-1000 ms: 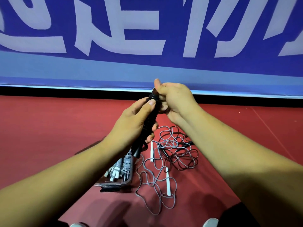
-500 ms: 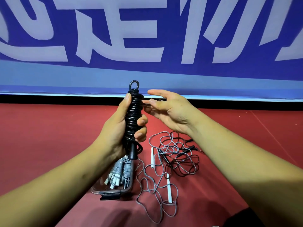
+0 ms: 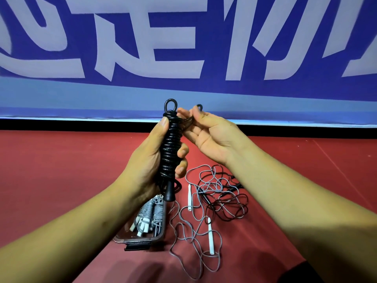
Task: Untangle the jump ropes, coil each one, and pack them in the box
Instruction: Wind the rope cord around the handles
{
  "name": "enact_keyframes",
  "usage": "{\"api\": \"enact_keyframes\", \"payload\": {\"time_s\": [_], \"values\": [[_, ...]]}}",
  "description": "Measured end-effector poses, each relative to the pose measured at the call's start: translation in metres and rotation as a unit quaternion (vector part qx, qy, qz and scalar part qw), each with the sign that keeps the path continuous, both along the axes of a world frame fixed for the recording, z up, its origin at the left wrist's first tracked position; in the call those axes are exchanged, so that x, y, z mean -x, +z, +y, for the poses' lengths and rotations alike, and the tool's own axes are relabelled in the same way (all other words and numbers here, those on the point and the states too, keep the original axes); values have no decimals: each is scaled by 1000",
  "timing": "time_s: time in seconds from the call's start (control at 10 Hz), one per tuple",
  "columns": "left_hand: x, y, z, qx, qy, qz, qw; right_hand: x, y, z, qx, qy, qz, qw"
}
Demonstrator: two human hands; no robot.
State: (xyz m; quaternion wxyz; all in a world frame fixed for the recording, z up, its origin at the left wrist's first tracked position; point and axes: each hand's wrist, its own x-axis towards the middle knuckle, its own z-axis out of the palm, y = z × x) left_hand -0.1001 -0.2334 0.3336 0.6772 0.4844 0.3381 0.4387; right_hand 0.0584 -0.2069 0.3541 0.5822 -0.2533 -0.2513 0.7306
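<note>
Above the red floor point(image 3: 61, 170), left hand point(image 3: 151, 160) grips the black rope point(image 3: 171, 144), wound tight & held upright; right hand point(image 3: 212, 135) pinches its loose tail by the top, so hands nearly touch. Box point(image 3: 138, 240) below holds grey coiled ropes point(image 3: 151, 213). Beside it a grey + black tangle point(image 3: 216, 201) lies loose. Est. approx. halfway: tuck tail, pack, then untangle the rest.

An indoor sports hall shows in the smooth red court floor point(image 3: 61, 170), the long blue barrier banner point(image 3: 204, 92) printed with large white characters, and thin tangled jump ropes point(image 3: 210, 235) lying there.
</note>
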Motion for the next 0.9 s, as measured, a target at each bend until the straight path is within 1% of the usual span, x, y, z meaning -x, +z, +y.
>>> {"api": "enact_keyframes", "payload": {"time_s": [0.1, 0.2, 0.3, 0.4, 0.5, 0.6, 0.7, 0.8, 0.9], "values": [[-6, 14, -10, 1, -4, -45, 999, 1, 2, 1, -10, -32, -59, 998], [-5, 18, -3, -4, -44, -76, 996, 0, 5, 1, -29, -54, -82, 995], [0, 21, 5, -12, -58, -74, 995, -3, 11, -2, -67, -68, -96, 991], [3, 22, 5, -45, -18, -50, 998, -2, 16, -7, -125, -105, -209, 964], [4, 20, 1, -73, 9, -4, 997, -1, 18, -11, -180, -160, -349, 906], [6, 18, 2, -111, 37, 80, 990, 2, 18, -11, -207, -187, -435, 856], [7, 16, 1, -135, 52, 124, 982, 4, 18, -11, -217, -186, -512, 810], [6, 14, 1, -124, 69, 147, 979, 0, 20, -12, -210, -154, -570, 779], [9, 11, 2, -154, 79, 188, 967, -4, 20, -12, -191, -133, -574, 785]]}}
